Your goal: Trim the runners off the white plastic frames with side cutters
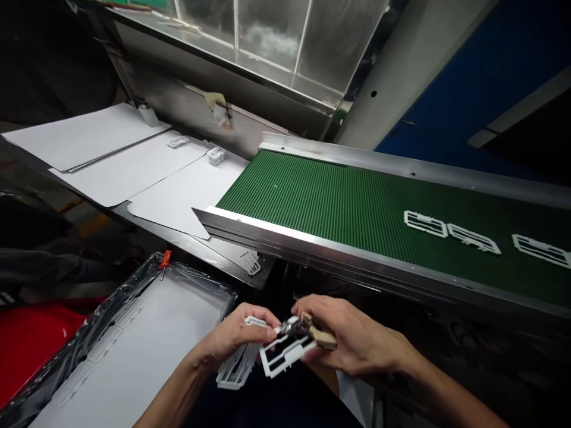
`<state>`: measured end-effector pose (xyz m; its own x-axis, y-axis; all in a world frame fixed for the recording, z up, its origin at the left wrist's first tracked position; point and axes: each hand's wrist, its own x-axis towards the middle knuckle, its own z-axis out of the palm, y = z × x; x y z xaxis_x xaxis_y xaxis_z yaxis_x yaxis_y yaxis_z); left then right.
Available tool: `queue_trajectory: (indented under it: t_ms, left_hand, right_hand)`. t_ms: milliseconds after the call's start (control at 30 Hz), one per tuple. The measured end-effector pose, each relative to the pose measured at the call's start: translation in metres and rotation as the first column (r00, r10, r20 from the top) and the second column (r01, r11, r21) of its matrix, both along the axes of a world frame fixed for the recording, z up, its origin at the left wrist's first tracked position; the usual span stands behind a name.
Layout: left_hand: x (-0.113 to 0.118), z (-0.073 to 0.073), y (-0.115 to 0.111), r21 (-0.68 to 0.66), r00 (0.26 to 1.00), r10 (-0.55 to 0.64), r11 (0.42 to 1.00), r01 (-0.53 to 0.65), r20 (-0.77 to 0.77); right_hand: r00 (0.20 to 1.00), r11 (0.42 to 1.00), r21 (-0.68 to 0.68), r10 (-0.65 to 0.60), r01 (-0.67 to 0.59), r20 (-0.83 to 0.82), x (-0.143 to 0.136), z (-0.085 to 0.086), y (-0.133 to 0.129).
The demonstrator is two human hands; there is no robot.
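My left hand [241, 333] is closed on a stack of white plastic frames [236, 370] that hangs below its fingers. Its thumb and forefinger reach the edge of another white frame [288, 355]. In my right hand [341, 333] is a small tool [321, 336] with tan grips and a dark metal head, and that head is at the top edge of this frame. The right fingers wrap round the tool. Both hands are close together, in front of the conveyor's near rail.
A green conveyor belt [312, 196] carries several white frames [424, 223] at the right. White sheets [165, 166] with small stacks of parts [216, 156] cover the metal table at the left. A plastic-lined box [147, 345] with an orange-handled tool [165, 259] is at the lower left.
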<state>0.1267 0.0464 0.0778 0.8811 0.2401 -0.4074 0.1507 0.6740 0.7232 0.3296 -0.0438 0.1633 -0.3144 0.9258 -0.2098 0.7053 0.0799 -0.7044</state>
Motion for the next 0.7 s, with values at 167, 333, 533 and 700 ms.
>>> queue_trajectory:
  t_ms: [167, 333, 533, 700]
  left_hand:
    - [-0.009, -0.010, -0.016, 0.150, 0.954, 0.270, 0.957, -0.250, -0.130]
    - [-0.007, -0.020, -0.035, 0.268, 0.906, 0.370, 0.911, -0.312, -0.204]
    - [-0.001, -0.027, -0.045, 0.245, 0.938, 0.285, 0.941, -0.234, -0.197]
    - [0.001, -0.026, -0.031, 0.279, 0.942, 0.272, 0.936, -0.212, -0.195]
  right_hand:
    - [0.758, 0.822, -0.071, -0.551, 0.565, -0.350, -0.013, -0.046, -0.011]
    - [0.371, 0.635, -0.304, -0.705, 0.710, -0.605, -0.038, -0.085, -0.021]
    - [0.361, 0.614, -0.325, -0.730, 0.719, -0.580, -0.040, -0.096, -0.027]
    - [0.412, 0.660, -0.382, -0.724, 0.647, -0.554, -0.030, -0.098, -0.031]
